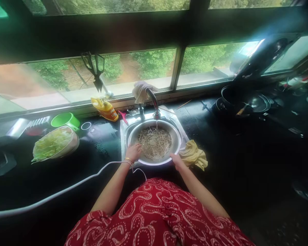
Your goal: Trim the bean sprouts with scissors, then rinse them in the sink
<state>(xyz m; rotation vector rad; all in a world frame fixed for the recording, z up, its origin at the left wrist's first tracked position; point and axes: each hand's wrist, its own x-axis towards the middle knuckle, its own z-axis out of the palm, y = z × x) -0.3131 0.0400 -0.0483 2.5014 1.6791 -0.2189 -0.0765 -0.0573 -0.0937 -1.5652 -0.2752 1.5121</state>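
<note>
A wide metal basin [176, 145] sits over the sink [123, 136], holding thin, dry-looking brown strands [154, 141] in water; their exact kind I cannot make out. Water runs into it from the curved tap [154, 99], which has a pale cloth [141, 92] beside it at the top. My left hand [133, 152] grips the basin's left rim, its fingers reaching over the edge toward the strands. On the near right side, my right hand [176, 161] holds the rim, with the thumb on top and the other fingers hidden underneath. A crumpled yellow cloth [194, 155] lies just right of that hand.
Left on the dark counter stand a bowl of pale green leaves [53, 141], a green mug [65, 120] and a yellow bottle [104, 108]. A white cable [74, 184] passes by my left wrist. Dark pans [228, 97] stand at the right under the window.
</note>
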